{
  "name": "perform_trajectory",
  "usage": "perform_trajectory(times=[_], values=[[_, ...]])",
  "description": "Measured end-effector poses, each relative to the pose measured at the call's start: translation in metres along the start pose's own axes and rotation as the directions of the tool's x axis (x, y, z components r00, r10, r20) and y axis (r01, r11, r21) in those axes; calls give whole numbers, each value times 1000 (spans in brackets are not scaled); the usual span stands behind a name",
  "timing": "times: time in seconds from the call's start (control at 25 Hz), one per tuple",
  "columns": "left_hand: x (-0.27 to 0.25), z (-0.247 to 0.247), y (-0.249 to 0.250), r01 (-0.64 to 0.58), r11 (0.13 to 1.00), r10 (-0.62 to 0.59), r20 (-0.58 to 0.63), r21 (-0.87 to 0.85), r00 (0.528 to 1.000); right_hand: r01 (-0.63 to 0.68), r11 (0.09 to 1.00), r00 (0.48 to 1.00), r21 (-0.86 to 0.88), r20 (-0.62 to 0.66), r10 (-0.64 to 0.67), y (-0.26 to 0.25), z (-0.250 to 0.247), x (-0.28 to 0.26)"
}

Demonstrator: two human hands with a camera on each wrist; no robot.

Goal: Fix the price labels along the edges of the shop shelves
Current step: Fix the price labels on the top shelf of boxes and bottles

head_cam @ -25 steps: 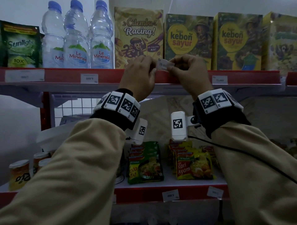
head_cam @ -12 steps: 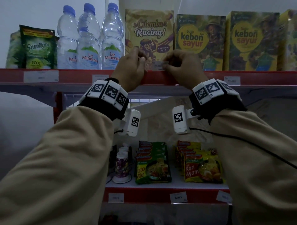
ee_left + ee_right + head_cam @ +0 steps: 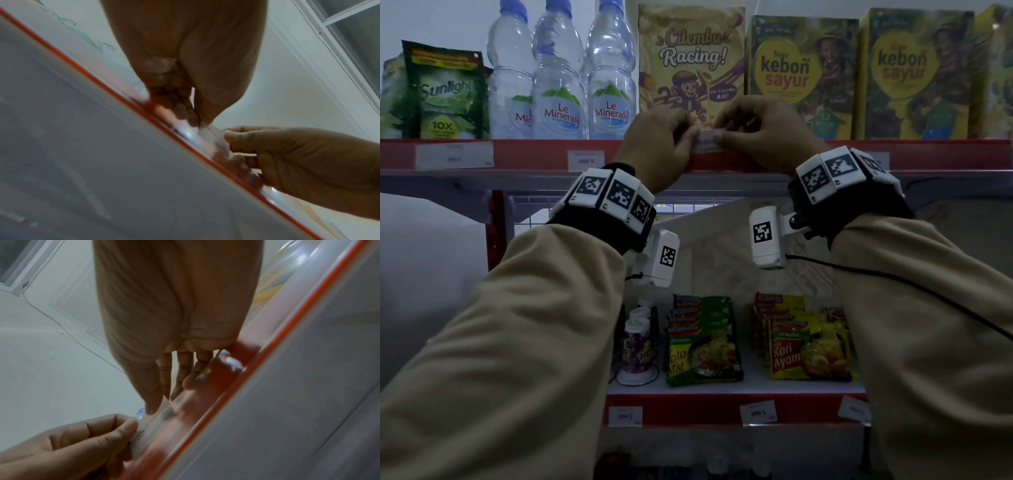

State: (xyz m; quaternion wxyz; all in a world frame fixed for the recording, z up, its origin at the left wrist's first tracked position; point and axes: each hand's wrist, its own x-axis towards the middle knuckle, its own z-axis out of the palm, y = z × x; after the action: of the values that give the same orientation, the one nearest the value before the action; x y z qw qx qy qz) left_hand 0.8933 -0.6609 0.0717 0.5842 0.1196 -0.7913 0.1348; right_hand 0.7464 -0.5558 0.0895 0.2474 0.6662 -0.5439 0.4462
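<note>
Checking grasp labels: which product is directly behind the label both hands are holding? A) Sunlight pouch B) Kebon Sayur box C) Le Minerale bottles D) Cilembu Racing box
D: the left hand and right hand pinch the price label at the red shelf edge, right below the Cilembu Racing box.

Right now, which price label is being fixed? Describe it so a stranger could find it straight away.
Look at the upper red shelf edge, below the Cilembu Racing box. The label is the small white slip pinched between the left hand and the right hand. It alone is held; the other labels hang untouched.
</note>
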Motion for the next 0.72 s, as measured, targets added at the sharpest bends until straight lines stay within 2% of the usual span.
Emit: perform_trajectory(times=[0.12, 0.28, 0.72], values=[[1, 1, -2, -35, 997, 32, 39, 74, 999, 5, 998, 997, -58, 72, 0, 1, -1, 1], [2, -1, -3, -32, 997, 28, 61, 69, 998, 49, 984, 990, -174, 140, -24, -1, -1, 4], [4, -5, -3, 4, 994, -21, 147, 110, 989, 66, 967, 982, -247, 190, -19, -2, -6, 5]])
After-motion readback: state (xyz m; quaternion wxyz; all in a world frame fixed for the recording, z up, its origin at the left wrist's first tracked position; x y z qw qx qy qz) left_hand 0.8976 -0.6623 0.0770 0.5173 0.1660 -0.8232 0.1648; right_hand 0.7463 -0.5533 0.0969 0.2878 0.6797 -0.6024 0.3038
